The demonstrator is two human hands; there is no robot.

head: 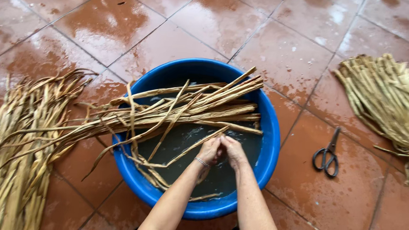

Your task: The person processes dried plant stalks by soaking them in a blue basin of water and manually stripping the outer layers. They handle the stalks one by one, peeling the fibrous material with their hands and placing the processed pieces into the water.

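In the head view, a round blue plastic basin (270,145) sat on wet reddish-brown floor tiles (208,23), holding dark, murky water (189,137). Across its upper half lay a loose sheaf of long dried plant strips (191,107), tan and flattened; their ends stuck out past the left rim toward a larger heap of the same strips (19,148) spread on the tiles at the left.

Both hands met over the water near the middle of the basin. The left hand (209,150), with a thin bracelet (201,162) at the wrist, and the right hand (233,150) were pressed close together, fingers curled around the end of a single strip (189,151) that ran down and leftward from them into the basin. Whether each hand gripped it separately could not be told, as the fingers overlapped.

To the right of the basin, apart from it, a pair of black-handled scissors (328,155) lay on the tiles, blades closed. Farther right, a second bundle of paler strips (389,100) rested near the edge of the view.
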